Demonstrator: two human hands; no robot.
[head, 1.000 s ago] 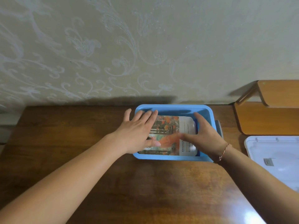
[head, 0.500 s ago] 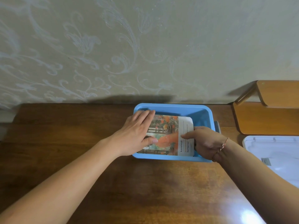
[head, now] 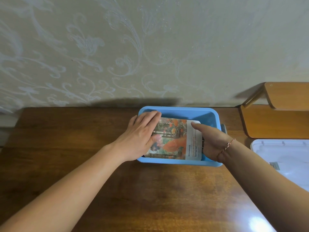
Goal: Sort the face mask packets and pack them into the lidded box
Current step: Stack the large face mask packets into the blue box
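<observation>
Packets [head: 173,139] lie stacked in box [head: 180,113]; judged light, slick, floppy; best held at both side edges; left hand [head: 140,138] flat, fingers straight, pressing; right hand [head: 210,141] curls around stack's right edge.

Glossy wooden table [head: 150,198], blue plastic box [head: 180,113]

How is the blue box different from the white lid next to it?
The blue box is bright blue, while the white lid is pale white. The blue box is deep with walls and holds the face mask packets; the white lid is flat and holds nothing. Both hands are at the packets in the blue box; no hand touches the white lid. The blue box is fully in view, the white lid is cut off at the picture's edge. Both have rounded corners.
</observation>
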